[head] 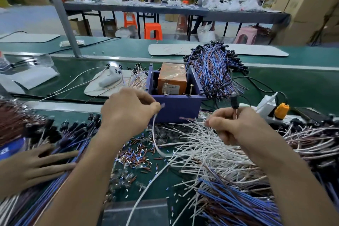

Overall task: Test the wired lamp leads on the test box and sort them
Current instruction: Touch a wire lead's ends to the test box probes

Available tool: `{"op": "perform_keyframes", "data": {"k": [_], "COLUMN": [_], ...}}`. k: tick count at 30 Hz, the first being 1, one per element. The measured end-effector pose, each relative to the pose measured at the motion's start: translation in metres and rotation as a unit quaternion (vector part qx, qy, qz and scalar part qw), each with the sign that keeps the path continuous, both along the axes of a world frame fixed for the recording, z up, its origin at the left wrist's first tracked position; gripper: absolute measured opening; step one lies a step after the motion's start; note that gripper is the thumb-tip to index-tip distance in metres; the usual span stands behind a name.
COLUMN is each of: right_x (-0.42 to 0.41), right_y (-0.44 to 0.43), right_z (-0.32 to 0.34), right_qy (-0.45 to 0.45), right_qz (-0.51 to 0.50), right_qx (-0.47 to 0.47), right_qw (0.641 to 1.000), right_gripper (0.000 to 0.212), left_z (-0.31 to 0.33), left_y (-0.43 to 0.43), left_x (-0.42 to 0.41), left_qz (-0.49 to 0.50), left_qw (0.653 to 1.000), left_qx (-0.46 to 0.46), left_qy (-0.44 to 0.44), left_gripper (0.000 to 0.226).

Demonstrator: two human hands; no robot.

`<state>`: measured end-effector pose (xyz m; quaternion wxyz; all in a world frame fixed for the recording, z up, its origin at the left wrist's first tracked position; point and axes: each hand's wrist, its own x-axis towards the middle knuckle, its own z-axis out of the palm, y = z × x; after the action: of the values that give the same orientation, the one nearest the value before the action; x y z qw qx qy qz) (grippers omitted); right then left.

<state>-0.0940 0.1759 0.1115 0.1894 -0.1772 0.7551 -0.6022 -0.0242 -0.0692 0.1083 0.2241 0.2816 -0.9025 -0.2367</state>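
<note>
**Head view**

1. Left hand: thumb and forefinger are closed in a narrow pinch on the tip of a white lead. The pinch lies at the front wall of the purple test box; whether it touches cannot be told. Below the pinch, the lead hangs down and curves right onto the green mat.
2. Right hand: the fingers are curled round a lamp lead. Its black lamp holder stands upright directly above the grip, blurred.
3. The test box sits between the two grips and just beyond them. An orange block sits inside it.
4. Under the right grip lies a pile of white leads; nearer the camera lies a pile of blue and brown leads.
5. Below and between the grips, cut insulation scraps cover the mat.
6. Far below and left of the left grip, another person's hand rests flat on blue leads.
7. Beyond the box stands a blue and brown bundle.
</note>
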Motion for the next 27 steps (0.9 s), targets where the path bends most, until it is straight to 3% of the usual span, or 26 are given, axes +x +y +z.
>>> {"op": "perform_keyframes", "data": {"k": [2, 4, 6, 9, 12, 16, 18, 21, 23, 25, 27], "right_x": [0.007, 0.014, 0.020, 0.029, 0.038, 0.045, 0.051, 0.058, 0.058, 0.056, 0.053], "right_y": [0.005, 0.007, 0.007, 0.005, 0.007, 0.014, 0.016, 0.016, 0.016, 0.015, 0.014], "right_z": [0.004, 0.008, 0.010, 0.008, 0.001, -0.017, -0.029, -0.046, -0.051, -0.051, -0.052], "right_qy": [-0.013, -0.012, -0.020, -0.021, 0.000, 0.102, 0.111, 0.075, 0.042, 0.018, -0.002], "right_qz": [0.067, 0.139, 0.190, 0.242, 0.273, 0.179, 0.168, 0.136, 0.133, 0.166, 0.188], "right_qx": [0.049, 0.094, 0.120, 0.148, 0.161, 0.156, 0.112, 0.041, -0.003, -0.032, -0.051], "right_qw": [0.996, 0.986, 0.974, 0.959, 0.948, 0.966, 0.973, 0.987, 0.990, 0.985, 0.981], "right_gripper": [0.012, 0.013, 0.011, 0.009, 0.011, 0.019, 0.023, 0.032, 0.028, 0.022, 0.027], "left_z": [0.002, 0.004, 0.011, 0.010, -0.002, -0.019, -0.026, -0.036, -0.043, -0.050, -0.056], "left_y": [0.007, 0.017, 0.033, 0.063, 0.078, 0.075, 0.077, 0.080, 0.082, 0.086, 0.091], "left_x": [0.012, 0.022, 0.029, 0.035, 0.039, 0.047, 0.050, 0.047, 0.046, 0.044, 0.043], "left_qz": [-0.021, -0.114, -0.256, -0.383, -0.358, -0.322, -0.322, -0.314, -0.321, -0.314, -0.310], "left_qw": [0.999, 0.986, 0.934, 0.879, 0.890, 0.916, 0.923, 0.946, 0.945, 0.946, 0.928], "left_qx": [-0.016, 0.075, 0.223, 0.279, 0.276, 0.236, 0.213, 0.083, 0.049, 0.060, 0.184], "left_qy": [0.021, 0.095, 0.111, 0.055, 0.059, 0.029, 0.011, 0.010, 0.029, 0.060, 0.099], "left_gripper": [0.009, 0.013, 0.027, 0.031, 0.019, 0.008, 0.017, 0.042, 0.054, 0.060, 0.068]}}
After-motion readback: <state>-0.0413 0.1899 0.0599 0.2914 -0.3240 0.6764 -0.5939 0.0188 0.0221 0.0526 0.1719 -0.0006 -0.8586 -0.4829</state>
